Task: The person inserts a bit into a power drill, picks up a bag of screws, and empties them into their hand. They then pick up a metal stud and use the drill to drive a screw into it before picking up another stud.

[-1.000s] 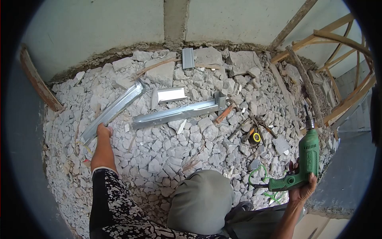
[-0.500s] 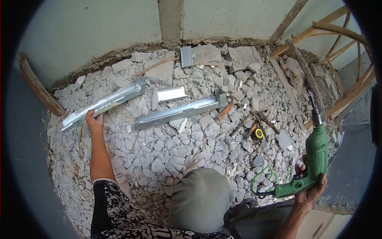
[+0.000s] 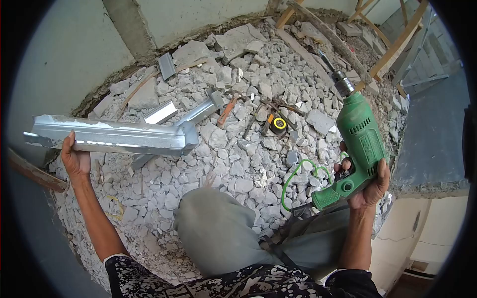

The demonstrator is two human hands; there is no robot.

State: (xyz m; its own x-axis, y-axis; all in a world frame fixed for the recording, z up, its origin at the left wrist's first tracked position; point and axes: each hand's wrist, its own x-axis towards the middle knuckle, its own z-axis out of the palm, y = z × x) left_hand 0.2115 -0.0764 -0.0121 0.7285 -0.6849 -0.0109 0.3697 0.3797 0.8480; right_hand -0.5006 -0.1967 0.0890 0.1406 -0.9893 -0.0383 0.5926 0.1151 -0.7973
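Note:
My left hand [image 3: 75, 158] grips a silvery metal channel [image 3: 114, 135] near its left end, holding it above the rubble and roughly level. In my right hand [image 3: 368, 186] is a green power drill [image 3: 360, 131], its chuck and bit pointing up and to the left. A green cord [image 3: 286, 185] loops from the drill's handle. Behind the held channel, a second metal channel [image 3: 202, 110] lies partly hidden on the rubble. Beside it rests a short channel offcut [image 3: 160, 113].
Broken concrete rubble [image 3: 238, 164] covers the ground. On it lie a hammer [image 3: 228, 111], a tape measure [image 3: 278, 124], dark metal tools [image 3: 285, 107] and a small grey metal piece [image 3: 167, 66]. Wooden poles [image 3: 333, 42] lean at the upper right. My bent knee [image 3: 213, 218] is in front.
My left hand has lifted the channel off the rubble, closer to me, and turned it nearly level. The drill is higher and tilts left. My view has shifted right.

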